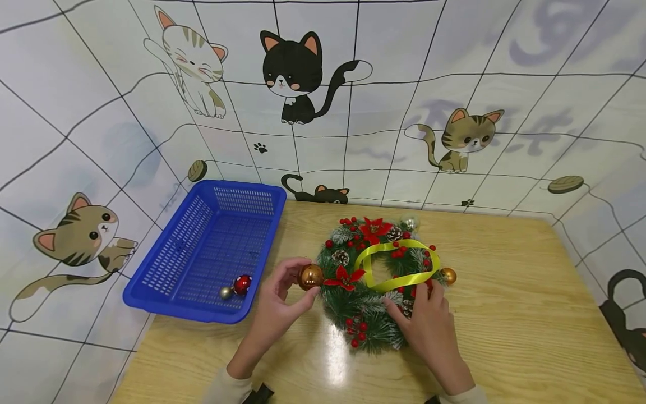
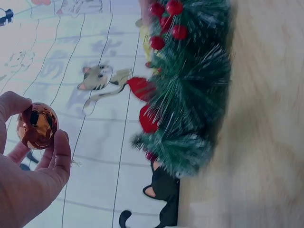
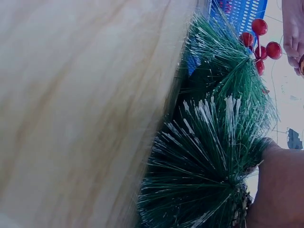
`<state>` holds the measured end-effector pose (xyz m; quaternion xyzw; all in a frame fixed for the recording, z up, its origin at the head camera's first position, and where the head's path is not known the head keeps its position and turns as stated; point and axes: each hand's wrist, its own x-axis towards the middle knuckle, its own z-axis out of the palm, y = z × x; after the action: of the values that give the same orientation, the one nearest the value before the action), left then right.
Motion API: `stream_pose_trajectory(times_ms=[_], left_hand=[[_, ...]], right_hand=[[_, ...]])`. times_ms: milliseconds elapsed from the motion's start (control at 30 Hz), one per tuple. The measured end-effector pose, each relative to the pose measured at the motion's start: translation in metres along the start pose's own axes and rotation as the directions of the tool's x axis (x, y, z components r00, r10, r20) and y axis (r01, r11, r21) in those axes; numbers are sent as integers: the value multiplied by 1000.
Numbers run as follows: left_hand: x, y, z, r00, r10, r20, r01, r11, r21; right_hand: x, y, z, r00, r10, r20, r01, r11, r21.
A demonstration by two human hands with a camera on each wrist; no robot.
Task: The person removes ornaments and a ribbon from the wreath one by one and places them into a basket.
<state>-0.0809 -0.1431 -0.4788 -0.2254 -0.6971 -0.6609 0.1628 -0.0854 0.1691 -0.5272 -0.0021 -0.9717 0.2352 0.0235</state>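
A shiny copper-coloured Christmas ball (image 1: 310,276) is pinched between the thumb and fingers of my left hand (image 1: 282,294), just left of the wreath. The left wrist view shows the same ball (image 2: 38,126) held up off the table. The green Christmas wreath (image 1: 338,311) lies on the table, with red berries, pine cones and red poinsettias (image 1: 374,229). My right hand (image 1: 429,317) grips its lower right side, thumb and fingers apart over the branches; the fingertips are partly hidden among them. A yellow ribbon loop (image 1: 375,285) lies over the wreath's middle.
A blue plastic basket (image 1: 202,314) stands to the left, holding a red ball (image 1: 243,285) and a small silvery ball (image 1: 225,292). A gold ball (image 1: 448,276) is at the wreath's right edge, a pale silvery ball (image 1: 410,223) at its top. Cat-print cloth (image 1: 393,101) surrounds the wooden table (image 1: 520,314).
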Motion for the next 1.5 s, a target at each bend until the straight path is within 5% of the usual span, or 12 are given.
stream_pose_trajectory(times_ms=[467,800,1067,1333,1500], left_hand=[[-12,19,-68,990,-16,-142,28,996,87],[-12,20,-96,974,62,-218,-58,998,27],[-18,21,-114,962,41,-270,-33,999,34],[-19,25,-123,949,-51,-312,96,987,132],[-19,27,-130,938,-78,-338,173,950,259]], right_hand=[[-11,-10,-6,996,-67,59,66,998,17],[-15,7,-18,991,-136,-10,136,990,-23],[-3,33,-18,938,-314,-148,312,949,-36],[21,52,-32,890,-456,-16,456,890,-24],[35,54,-36,860,-509,41,511,856,-73]])
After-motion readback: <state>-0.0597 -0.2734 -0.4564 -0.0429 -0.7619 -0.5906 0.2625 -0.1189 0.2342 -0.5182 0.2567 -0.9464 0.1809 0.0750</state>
